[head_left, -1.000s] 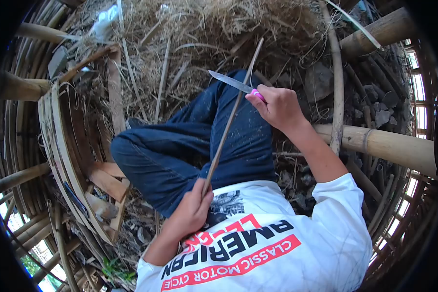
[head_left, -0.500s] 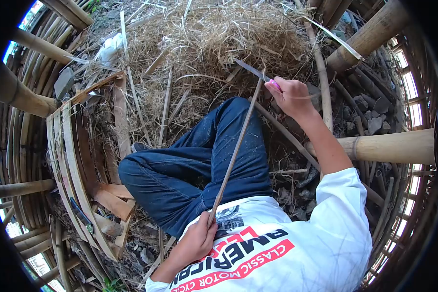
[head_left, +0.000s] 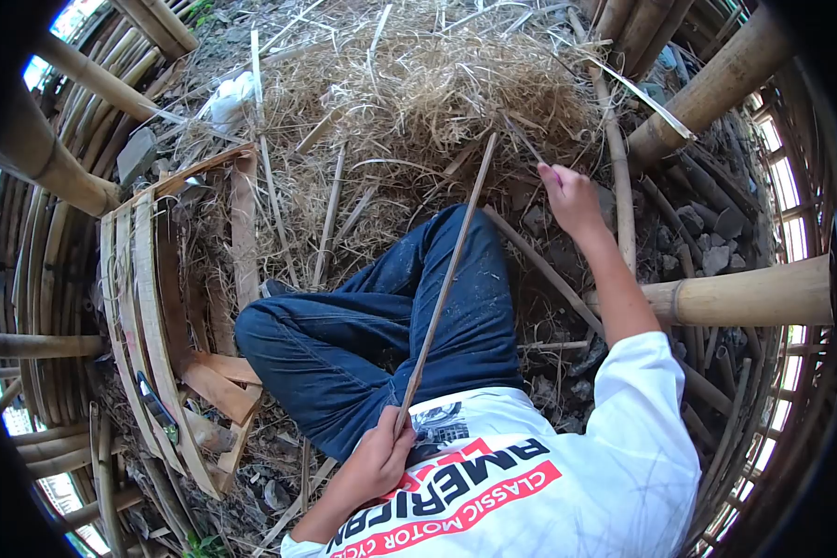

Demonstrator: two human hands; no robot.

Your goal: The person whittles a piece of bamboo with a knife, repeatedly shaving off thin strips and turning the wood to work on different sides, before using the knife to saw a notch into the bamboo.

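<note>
My left hand [head_left: 379,458] grips the lower end of a long thin bamboo strip [head_left: 448,277] near my waist. The strip runs up across my crossed legs in blue jeans [head_left: 363,335] to the straw. My right hand [head_left: 572,198] is stretched out past the strip's far tip, closed around a knife [head_left: 526,145]. Its thin blade points up and left over the straw, clear of the strip. The knife's handle is mostly hidden inside the fist.
A heap of dry straw and shavings [head_left: 418,93] lies ahead. Thick bamboo poles [head_left: 744,293] cross on the right, with stones [head_left: 716,232] between them. A curved frame of bent bamboo slats [head_left: 144,307] stands at my left. More poles ring the spot.
My right hand has carried the knife along the strip, up and away past its far end. The view has tilted upward slightly. My left hand keeps its hold.
</note>
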